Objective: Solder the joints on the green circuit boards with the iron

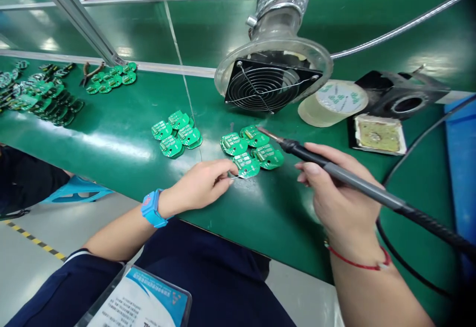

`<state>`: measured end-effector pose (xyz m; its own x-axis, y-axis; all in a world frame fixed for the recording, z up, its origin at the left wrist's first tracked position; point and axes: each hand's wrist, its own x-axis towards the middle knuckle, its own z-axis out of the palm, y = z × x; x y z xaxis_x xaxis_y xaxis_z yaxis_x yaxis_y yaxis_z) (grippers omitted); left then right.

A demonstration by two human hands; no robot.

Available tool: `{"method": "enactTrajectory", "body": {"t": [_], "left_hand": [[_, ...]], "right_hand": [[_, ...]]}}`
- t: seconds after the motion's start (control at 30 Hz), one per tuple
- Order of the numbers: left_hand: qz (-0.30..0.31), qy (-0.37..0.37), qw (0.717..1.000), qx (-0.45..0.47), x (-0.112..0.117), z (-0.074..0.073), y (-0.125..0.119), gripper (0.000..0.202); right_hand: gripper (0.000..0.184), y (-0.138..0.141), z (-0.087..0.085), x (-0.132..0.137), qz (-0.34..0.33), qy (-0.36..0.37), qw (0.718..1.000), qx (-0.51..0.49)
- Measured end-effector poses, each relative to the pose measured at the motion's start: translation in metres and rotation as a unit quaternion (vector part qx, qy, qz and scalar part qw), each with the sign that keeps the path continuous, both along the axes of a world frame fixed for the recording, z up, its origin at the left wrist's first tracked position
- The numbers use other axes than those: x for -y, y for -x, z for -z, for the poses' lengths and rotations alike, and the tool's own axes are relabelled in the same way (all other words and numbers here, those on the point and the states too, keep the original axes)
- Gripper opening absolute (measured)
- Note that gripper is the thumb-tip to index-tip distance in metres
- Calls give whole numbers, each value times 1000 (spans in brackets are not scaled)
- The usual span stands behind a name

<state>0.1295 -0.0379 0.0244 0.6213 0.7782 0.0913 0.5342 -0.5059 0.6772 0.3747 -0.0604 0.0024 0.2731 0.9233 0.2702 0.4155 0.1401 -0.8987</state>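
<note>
My right hand (344,188) is wrapped round the handle of a soldering iron (357,183). Its tip is over the far boards of a cluster of green circuit boards (267,157); I cannot tell whether it touches. Against the near board (246,165) of that cluster, my left hand (208,180) is closed in a pinch. A thin silvery strand, which looks like solder wire (235,177), shows at those fingertips. To the left lies a second cluster of green circuit boards (171,146).
A fume extractor fan (262,89) hangs over the bench behind the boards. Further right are a tape roll (327,106), a soldering iron stand (403,98) and a tip-cleaning sponge (380,134). Stacked boards (44,96) and pliers (88,73) lie far left. A cable (394,250) runs along the right.
</note>
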Motion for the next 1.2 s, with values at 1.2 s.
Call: {"method": "enactTrajectory", "body": {"t": [1.2], "left_hand": [[-86, -127, 987, -36, 9, 1, -3, 20]], "right_hand": [[12, 4, 7, 8, -69, -117, 981, -136]]}}
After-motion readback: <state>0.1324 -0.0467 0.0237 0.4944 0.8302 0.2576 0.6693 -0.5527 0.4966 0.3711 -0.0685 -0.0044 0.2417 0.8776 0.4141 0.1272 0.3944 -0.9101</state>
